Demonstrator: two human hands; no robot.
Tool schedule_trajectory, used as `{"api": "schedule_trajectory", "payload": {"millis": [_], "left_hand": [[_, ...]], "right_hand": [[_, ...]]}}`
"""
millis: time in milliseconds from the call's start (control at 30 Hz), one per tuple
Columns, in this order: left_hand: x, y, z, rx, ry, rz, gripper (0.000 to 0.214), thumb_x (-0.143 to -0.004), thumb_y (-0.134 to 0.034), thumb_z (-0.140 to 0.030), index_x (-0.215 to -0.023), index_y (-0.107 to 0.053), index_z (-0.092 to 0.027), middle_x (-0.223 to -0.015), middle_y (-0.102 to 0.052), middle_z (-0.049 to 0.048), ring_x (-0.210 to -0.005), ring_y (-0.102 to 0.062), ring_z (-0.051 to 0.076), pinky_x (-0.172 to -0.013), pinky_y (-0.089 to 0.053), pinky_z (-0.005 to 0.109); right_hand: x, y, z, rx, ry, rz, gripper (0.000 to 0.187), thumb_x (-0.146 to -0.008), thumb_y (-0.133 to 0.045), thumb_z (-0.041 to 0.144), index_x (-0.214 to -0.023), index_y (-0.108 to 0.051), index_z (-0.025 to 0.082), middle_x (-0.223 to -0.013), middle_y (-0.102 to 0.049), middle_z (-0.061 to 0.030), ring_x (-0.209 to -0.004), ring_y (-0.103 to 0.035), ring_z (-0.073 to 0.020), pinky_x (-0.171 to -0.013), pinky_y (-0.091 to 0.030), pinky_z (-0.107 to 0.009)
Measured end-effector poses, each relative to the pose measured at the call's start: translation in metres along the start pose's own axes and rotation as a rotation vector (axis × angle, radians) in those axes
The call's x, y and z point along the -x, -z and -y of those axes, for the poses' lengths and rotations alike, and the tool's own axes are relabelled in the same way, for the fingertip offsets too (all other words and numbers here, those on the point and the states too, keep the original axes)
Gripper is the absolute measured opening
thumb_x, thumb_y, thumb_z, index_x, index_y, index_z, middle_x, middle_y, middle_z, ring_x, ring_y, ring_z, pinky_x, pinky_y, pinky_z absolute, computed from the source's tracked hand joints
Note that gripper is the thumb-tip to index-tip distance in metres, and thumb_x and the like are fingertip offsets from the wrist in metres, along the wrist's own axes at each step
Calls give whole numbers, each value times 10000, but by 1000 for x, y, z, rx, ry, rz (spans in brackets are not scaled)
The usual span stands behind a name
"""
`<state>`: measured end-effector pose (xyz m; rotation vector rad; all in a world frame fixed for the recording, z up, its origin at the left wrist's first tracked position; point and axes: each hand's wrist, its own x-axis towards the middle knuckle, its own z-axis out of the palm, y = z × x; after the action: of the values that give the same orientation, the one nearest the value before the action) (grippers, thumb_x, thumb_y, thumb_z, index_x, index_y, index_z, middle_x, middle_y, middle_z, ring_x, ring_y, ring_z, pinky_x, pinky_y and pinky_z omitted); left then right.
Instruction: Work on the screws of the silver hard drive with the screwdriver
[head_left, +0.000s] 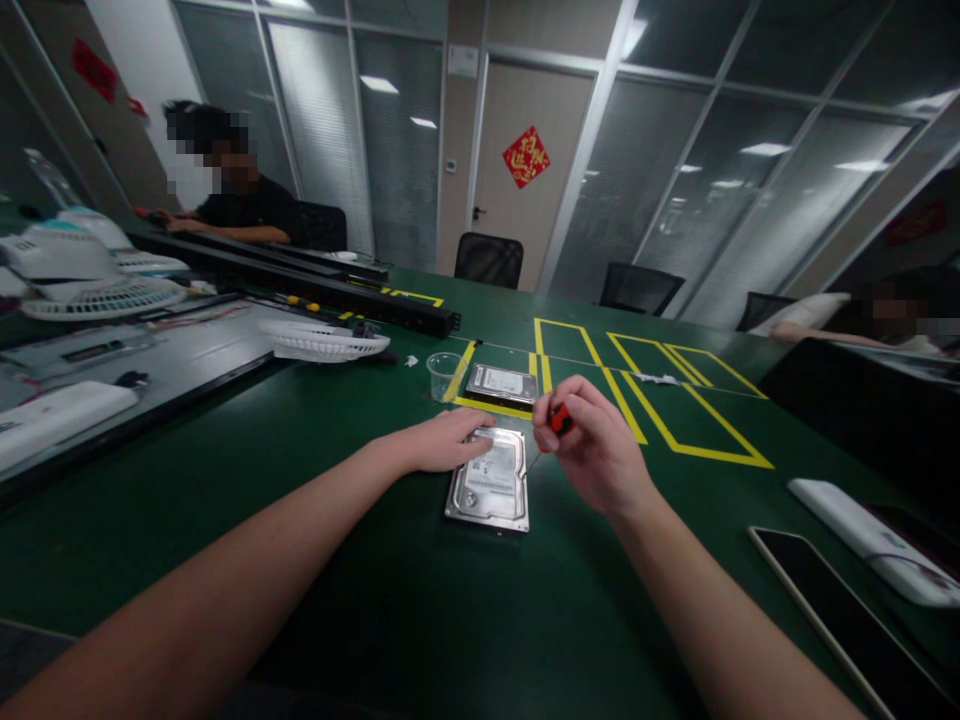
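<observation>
A silver hard drive (491,482) lies label side up on the green table in front of me. My left hand (450,440) grips its upper left part, thumb over the top face; some of the fingers are hidden behind the far edge. In my right hand (592,445) is a screwdriver (560,418) with a red and black handle, fingers closed round it. Its thin shaft slants down to the drive's right edge; whether the tip sits in a screw I cannot tell. Just beyond lies a second hard drive (501,384), inside a yellow tape outline.
A clear plastic cup (445,377) stands left of the second drive. White fan parts (322,342) and a long black bar (360,298) lie farther left. At right are a phone (840,610) and a white power strip (874,540). Other people sit at both sides.
</observation>
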<state>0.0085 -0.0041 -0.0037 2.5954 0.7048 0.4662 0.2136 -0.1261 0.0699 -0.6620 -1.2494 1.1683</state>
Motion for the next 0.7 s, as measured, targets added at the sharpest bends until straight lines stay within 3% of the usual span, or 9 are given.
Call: {"api": "schedule_trajectory", "payload": {"millis": [267,700], "left_hand": [[1,2,-1,7,19,20,419,-1058,-438,-498,-1359,-565,-236,-1388,-623,110,-1257,-583,287,-1054,-446,418],[0,0,2,-5,1,9,394,-1061,-446,-485,-1330,-580,-230,-1362,-634,105,-1236,-593,280,-1048,-452,401]], "right_hand": [[-3,5,-2,-52,16,4,326,-993,-499,415,-850,-702,203,-688,-598,-28,-589,-441,-158,-600,-328,-316],[-2,3,1,-42,30,35,285,-987,-546,331,-810,-707,176,-728,-602,-41,-638,-500,-162,-620,-345,-305]]}}
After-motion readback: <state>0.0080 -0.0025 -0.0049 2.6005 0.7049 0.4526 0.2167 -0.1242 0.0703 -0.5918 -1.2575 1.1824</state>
